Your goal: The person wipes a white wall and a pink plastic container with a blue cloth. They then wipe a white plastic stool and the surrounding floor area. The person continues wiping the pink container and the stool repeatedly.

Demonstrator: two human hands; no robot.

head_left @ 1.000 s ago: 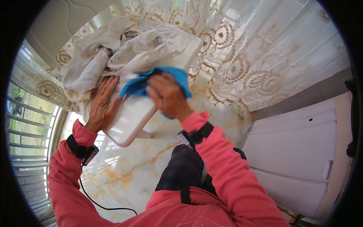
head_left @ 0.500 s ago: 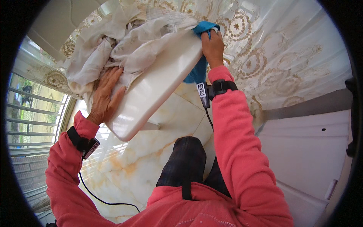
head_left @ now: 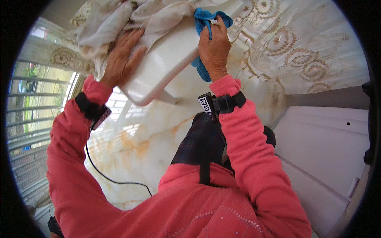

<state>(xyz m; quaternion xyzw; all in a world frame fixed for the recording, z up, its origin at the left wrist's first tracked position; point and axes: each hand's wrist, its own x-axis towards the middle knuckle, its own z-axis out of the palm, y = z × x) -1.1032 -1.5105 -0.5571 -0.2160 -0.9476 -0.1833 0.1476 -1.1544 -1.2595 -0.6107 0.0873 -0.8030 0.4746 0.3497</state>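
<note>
A white, smooth table (head_left: 166, 53) with a rounded corner stands in front of me. Bunched sheer curtain fabric (head_left: 107, 25) lies over its left part. Flat against that fabric, fingers stretched out, rests my left hand (head_left: 123, 59). My right hand (head_left: 215, 49) grips a blue cloth (head_left: 212, 20) at the table's right edge. Part of the cloth spreads over the tabletop, and another part hangs down below the hand.
Patterned sheer curtains (head_left: 297, 43) hang at the right. A window with horizontal bars (head_left: 37, 107) is on the left. At the lower right stands a white panelled piece of furniture (head_left: 321, 146). Marbled tiles (head_left: 135, 146) cover the floor, and a black cable (head_left: 115, 181) runs from my left wrist.
The table corner now sits higher in view. My right hand has come nearer along the edge with the blue cloth, and more of the cloth lies on the top.
</note>
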